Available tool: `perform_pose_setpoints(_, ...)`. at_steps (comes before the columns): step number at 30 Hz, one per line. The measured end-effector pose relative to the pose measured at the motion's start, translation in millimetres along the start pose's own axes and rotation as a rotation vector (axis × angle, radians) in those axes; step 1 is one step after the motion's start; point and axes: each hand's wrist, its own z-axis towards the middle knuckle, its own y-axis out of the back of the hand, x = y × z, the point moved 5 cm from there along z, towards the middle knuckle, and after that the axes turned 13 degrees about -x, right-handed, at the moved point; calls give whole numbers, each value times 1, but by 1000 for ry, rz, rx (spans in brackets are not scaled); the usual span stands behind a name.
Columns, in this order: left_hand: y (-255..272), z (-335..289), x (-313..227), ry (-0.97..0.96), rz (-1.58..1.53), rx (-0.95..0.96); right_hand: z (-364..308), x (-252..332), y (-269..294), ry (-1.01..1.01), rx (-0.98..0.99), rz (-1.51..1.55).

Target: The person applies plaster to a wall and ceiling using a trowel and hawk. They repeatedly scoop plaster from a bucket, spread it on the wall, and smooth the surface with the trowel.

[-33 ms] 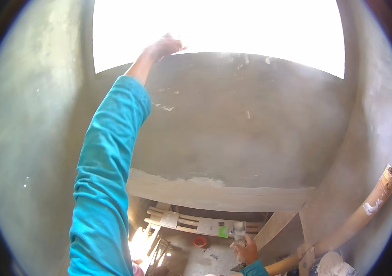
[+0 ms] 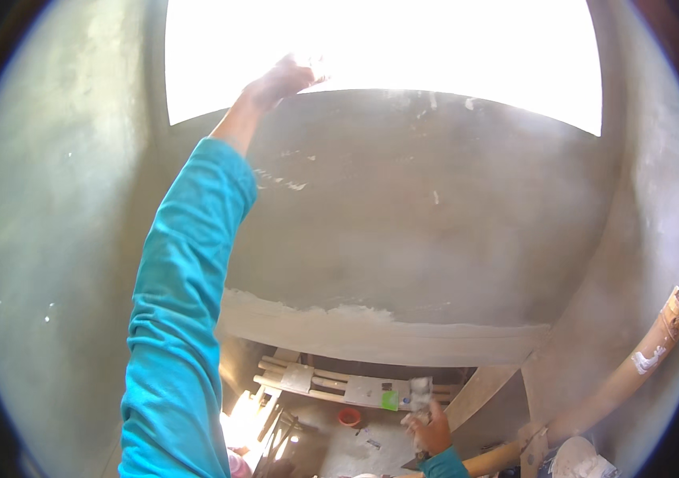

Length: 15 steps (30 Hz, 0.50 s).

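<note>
High in front of me, my left hand (image 2: 282, 82) is raised to the lower edge of the bright opening (image 2: 387, 44). Its fingers look curled, but glare washes out what they hold, if anything. A turquoise sleeve covers that arm. Low and to the right, my right hand (image 2: 435, 434) is closed round a putty-smeared tool (image 2: 420, 392) with a whitish upper end. Its exact kind is unclear. Between the two hands stretches a grey wall (image 2: 403, 215) with small white flecks and a paler, ragged-edged band (image 2: 371, 333) along its bottom.
Below lie a rack of wooden poles with boards (image 2: 299, 378) and a red bucket (image 2: 349, 417). At the right a thick bamboo pole (image 2: 634, 370) rises at a slant, near a whitish round object (image 2: 574, 458). A grey side wall (image 2: 52, 239) curves up on the left.
The view has shifted slightly. My left hand stays at the opening's edge, and my right hand stays low with the tool at almost the same place.
</note>
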Motion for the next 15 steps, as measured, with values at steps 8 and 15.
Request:
perform_pose_setpoints(8,72,-167,-33,30,-322,36,25,179,-79,193,152,118)
perform_pose_setpoints(15,81,-326,-17,308,-496,88,-10,294,-203,556,561,410)
